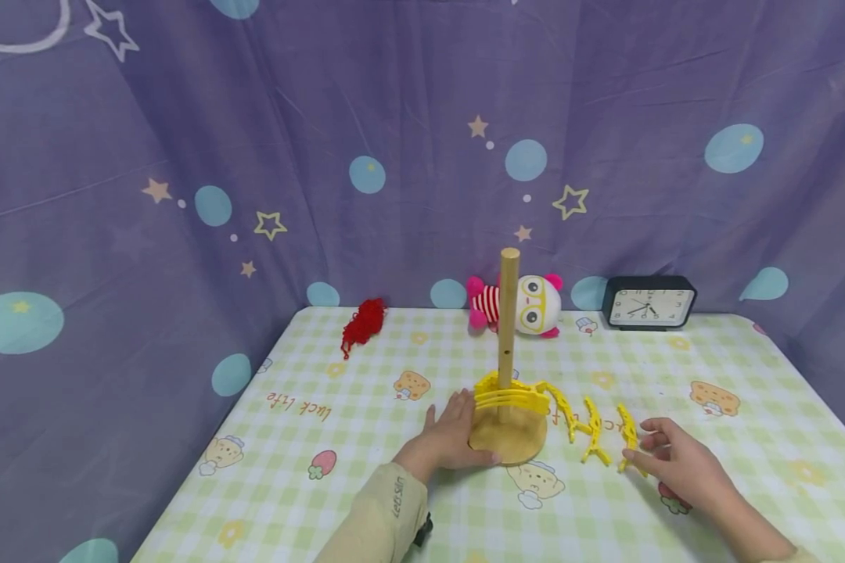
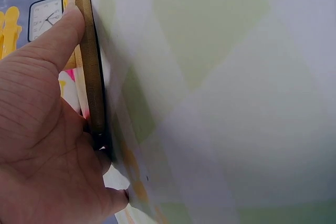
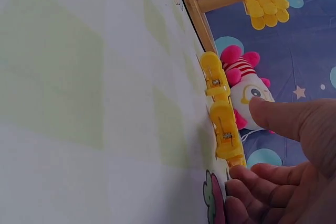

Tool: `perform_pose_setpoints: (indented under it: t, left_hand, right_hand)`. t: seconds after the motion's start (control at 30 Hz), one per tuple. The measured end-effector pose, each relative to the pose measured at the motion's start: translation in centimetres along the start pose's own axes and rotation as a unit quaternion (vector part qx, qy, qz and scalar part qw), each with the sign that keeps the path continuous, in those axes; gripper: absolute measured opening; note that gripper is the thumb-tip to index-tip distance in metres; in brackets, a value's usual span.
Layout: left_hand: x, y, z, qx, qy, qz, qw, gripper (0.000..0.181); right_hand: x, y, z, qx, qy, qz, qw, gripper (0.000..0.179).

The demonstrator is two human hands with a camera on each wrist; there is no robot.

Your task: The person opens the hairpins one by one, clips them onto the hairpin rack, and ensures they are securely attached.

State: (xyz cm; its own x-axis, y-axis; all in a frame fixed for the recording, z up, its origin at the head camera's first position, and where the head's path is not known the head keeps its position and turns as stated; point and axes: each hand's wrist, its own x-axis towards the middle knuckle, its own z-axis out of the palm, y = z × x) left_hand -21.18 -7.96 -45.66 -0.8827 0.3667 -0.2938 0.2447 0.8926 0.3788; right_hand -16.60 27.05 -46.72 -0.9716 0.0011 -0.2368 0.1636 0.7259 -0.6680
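An upright wooden post on a round wooden base (image 1: 517, 446) stands mid-table, with several yellow spring clips (image 1: 512, 400) around its lower part. My left hand (image 1: 454, 438) holds the base's left side, the thumb along the near rim and the other fingers farther round it. In the left wrist view the thumb lies against the base's edge (image 2: 90, 61). Right of the post, more yellow clips lie on the cloth in a row. My right hand (image 1: 679, 461) is at the rightmost clip (image 1: 628, 434), thumb and fingers apart with fingertips beside it. Metal springs show on the clips (image 3: 226, 129) in the right wrist view.
A panda plush (image 1: 538, 305) in red-striped clothing lies behind the post. The black desk clock (image 1: 649, 303) stands at the back right, and a red yarn bundle (image 1: 364, 322) lies at the back left. A checked cloth (image 1: 366, 422) covers the table, before a purple curtain.
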Motion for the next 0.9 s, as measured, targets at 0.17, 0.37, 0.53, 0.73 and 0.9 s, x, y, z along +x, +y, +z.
perform_pose_setpoints:
  t: [0.17, 0.37, 0.53, 0.73, 0.9]
  left_hand:
    - [0.1, 0.0, 0.0, -0.003, 0.0, -0.002, 1.0, 0.107]
    - [0.1, 0.0, 0.1, -0.003, -0.002, -0.008, 1.0, 0.107]
    - [0.2, 0.0, 0.2, 0.0, -0.004, -0.013, 0.9999, 0.108]
    - [0.2, 0.1, 0.3, 0.001, -0.004, -0.013, 0.9999, 0.107]
    - [0.3, 0.0, 0.3, 0.006, -0.002, -0.012, 0.9999, 0.107]
  right_hand:
    - [0.4, -0.1, 0.2, -0.051, -0.008, -0.004, 0.9987, 0.083]
    - [0.6, -0.3, 0.6, -0.098, -0.022, 0.001, 0.995, 0.083]
    - [0.5, -0.4, 0.9, -0.124, -0.024, 0.003, 0.9919, 0.08]
    - [0.4, -0.5, 1.1, -0.14, -0.017, -0.007, 0.99, 0.063]
    - [0.3, -0.4, 1.2, -0.142, -0.007, -0.006, 0.9899, 0.057]
